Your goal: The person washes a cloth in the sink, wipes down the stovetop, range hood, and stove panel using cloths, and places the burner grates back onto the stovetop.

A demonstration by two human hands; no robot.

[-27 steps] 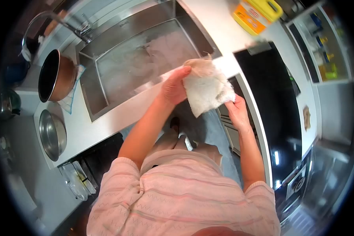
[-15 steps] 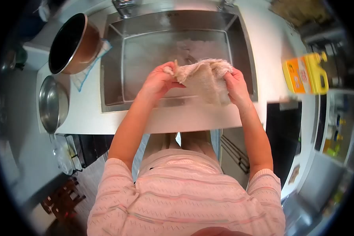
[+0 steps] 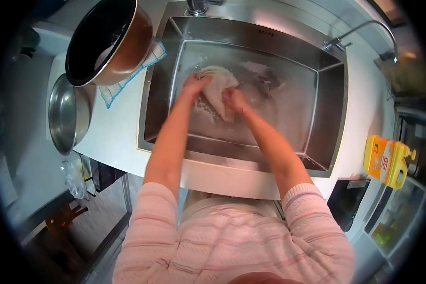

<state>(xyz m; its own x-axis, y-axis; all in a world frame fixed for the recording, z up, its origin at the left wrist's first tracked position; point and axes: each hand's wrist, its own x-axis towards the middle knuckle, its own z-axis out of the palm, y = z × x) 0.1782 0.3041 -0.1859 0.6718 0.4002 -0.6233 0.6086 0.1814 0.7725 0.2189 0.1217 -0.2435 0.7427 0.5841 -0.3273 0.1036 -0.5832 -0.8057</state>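
A pale, wet cloth [image 3: 217, 86] is down in the stainless steel sink [image 3: 241, 151], bunched at its top and hanging to a point lower down. My left hand [image 3: 195, 86] grips the cloth by its left edge. On the other side, my right hand [image 3: 234, 100] is closed on the cloth's right edge, its fingers partly blurred. Shallow water seems to cover the sink floor around the cloth. A dark patch, perhaps the drain or a reflection, shows to the right of my hands.
A copper-coloured pot [image 3: 132, 47] with a dark inside stands on a blue-edged cloth [image 3: 110, 92] left of the sink. Below it is a metal bowl [image 3: 68, 113]. A yellow jug [image 3: 387, 161] is on the right. Two taps rise behind the sink, one a thin curved faucet [image 3: 371, 23].
Both hands have lowered the cloth from above the sink's front edge into the basin, farther left. The head view has turned and shifted.
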